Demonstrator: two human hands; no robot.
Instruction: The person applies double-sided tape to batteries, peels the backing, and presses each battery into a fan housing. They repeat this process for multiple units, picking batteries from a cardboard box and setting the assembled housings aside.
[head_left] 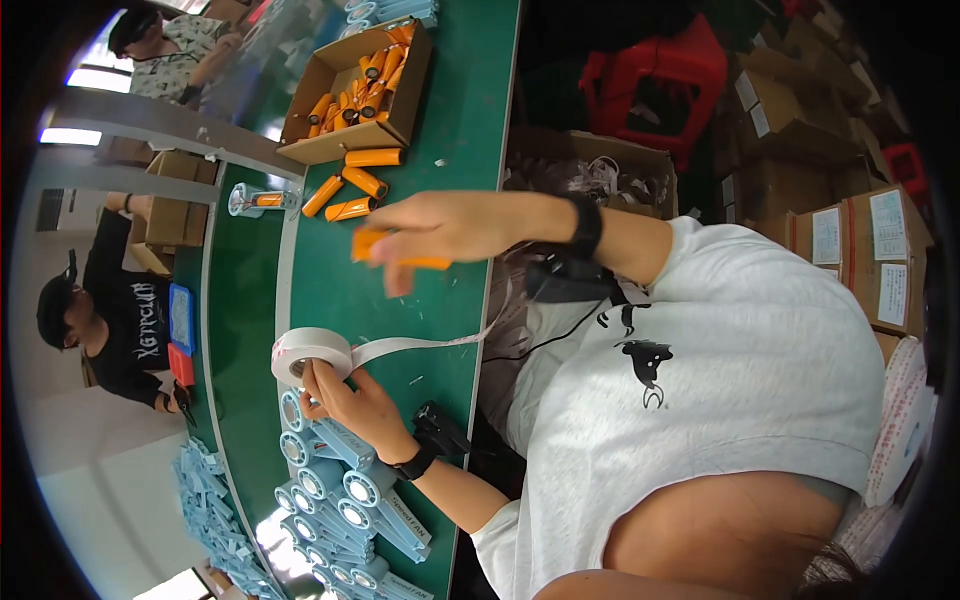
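My left hand (345,400) grips a roll of white tape (283,358), with fingers at its core. A loose tape strip (420,343) runs from the roll across the green table to its edge. Higher in the view, my right hand (440,228), smeared by motion, is closed around an orange cylindrical battery (430,263), which shows on both sides of the thumb. Just beyond it, several loose orange batteries (364,182) lie on the table beside a cardboard box (322,150) holding more of them. Light-blue handheld fans (362,488) are lined up below my left hand.
The green table (455,130) ends along a straight edge before my body. A dark device (440,428) lies beside my left wrist. A clear holder (258,199) contains an orange battery. Co-workers (110,310) sit across; a red stool (655,85) and cartons (870,250) stand behind.
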